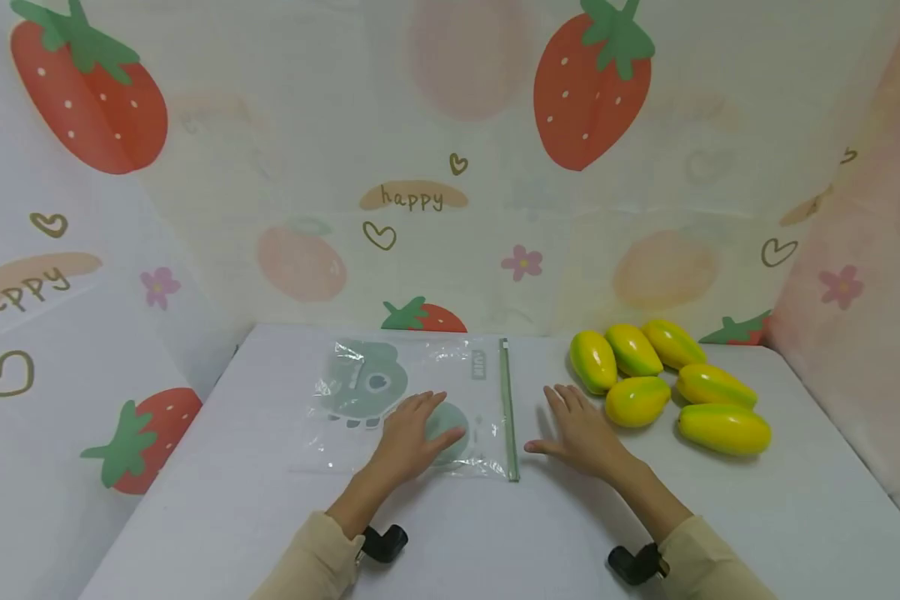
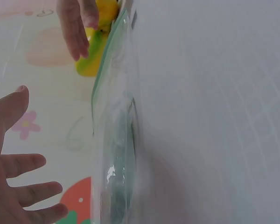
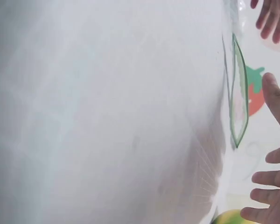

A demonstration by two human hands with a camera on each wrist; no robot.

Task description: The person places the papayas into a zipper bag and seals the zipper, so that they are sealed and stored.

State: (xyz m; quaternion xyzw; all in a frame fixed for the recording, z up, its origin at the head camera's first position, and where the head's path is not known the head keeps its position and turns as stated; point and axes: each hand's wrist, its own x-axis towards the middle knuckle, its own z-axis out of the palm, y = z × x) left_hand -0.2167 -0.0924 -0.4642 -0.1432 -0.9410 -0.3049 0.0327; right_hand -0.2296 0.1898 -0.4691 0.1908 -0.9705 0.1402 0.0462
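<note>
- A clear, glossy plastic zip bag (image 1: pixel 412 404) with a green printed figure lies flat on the table (image 1: pixel 217 500), toward the far edge, left of the middle.
- Its green zip strip (image 1: pixel 507 408) runs along the side nearest the mangoes; in the right wrist view its mouth (image 3: pixel 239 100) gapes slightly.
- The left hand (image 1: pixel 412 437) rests on the bag's near part, fingers straight and spread, gripping nothing.
- The right hand (image 1: pixel 581 429) lies flat on the smooth white table just beside the zip strip, fingers spread, holding nothing.
- Five shiny, oval yellow-green mangoes (image 1: pixel 663 383) cluster near the far right corner, just beside the right hand.
</note>
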